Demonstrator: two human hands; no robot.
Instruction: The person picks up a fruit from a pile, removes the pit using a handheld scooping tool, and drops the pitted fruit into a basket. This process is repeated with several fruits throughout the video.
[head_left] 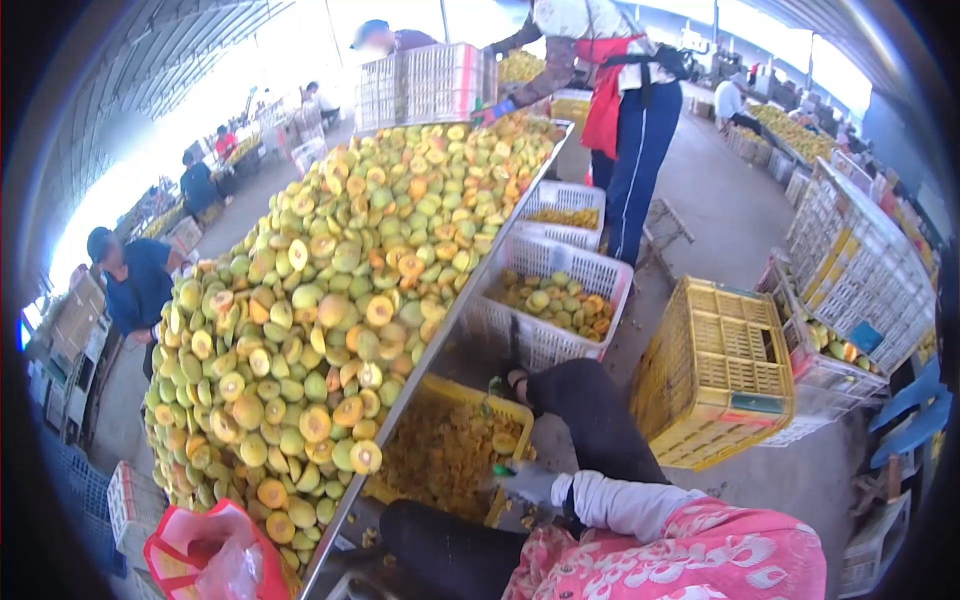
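A large heap of green and yellow fruit [330, 300], many pieces cut in half, covers a table with a metal edge [440, 340]. One gloved hand of mine [528, 482], at the end of a pale sleeve, is closed around a small green-handled tool [503, 470]. It hovers by the right rim of a yellow crate [522, 432] holding orange-brown fruit pieces. My other hand does not show. Beyond that crate stands a white crate [545, 350] with green and orange fruit.
A co-worker in a red apron [605, 100] stands at the table's far end beside a white crate [425, 85]. An empty yellow crate [720, 370] and stacked white crates [860, 270] are at right. Another person [135, 285] is at left. A red bag [180, 550] lies near.
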